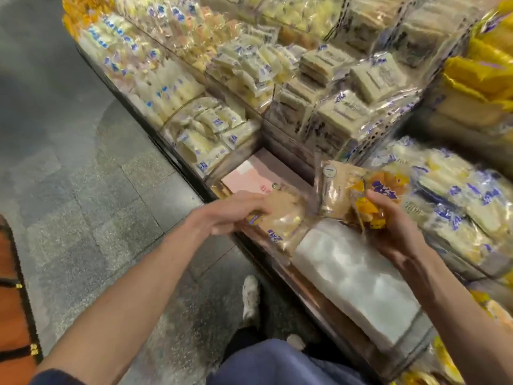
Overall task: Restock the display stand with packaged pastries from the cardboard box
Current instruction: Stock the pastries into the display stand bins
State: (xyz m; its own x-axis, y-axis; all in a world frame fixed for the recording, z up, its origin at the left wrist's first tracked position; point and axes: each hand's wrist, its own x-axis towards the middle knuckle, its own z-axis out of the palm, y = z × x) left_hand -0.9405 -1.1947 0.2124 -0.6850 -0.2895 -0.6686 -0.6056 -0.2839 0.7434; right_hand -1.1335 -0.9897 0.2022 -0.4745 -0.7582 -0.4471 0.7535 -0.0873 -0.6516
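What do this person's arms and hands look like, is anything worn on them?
Both forearms are bare. The left hand and right hand wear no gloves, and no watch or ring shows. Only a dark blue sleeve edge appears high on the left arm.

A shop: display stand (222, 173) stacked with packaged pastries (244, 68).

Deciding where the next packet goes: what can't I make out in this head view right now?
Cardboard box: none identifiable in the head view; an orange object is cut off by the left edge.
Left hand: motion blur hides whether it grips or only presses the brown packet.
Right hand: the packets it holds overlap, so their count is unclear.
Packet labels: blurred, unreadable.
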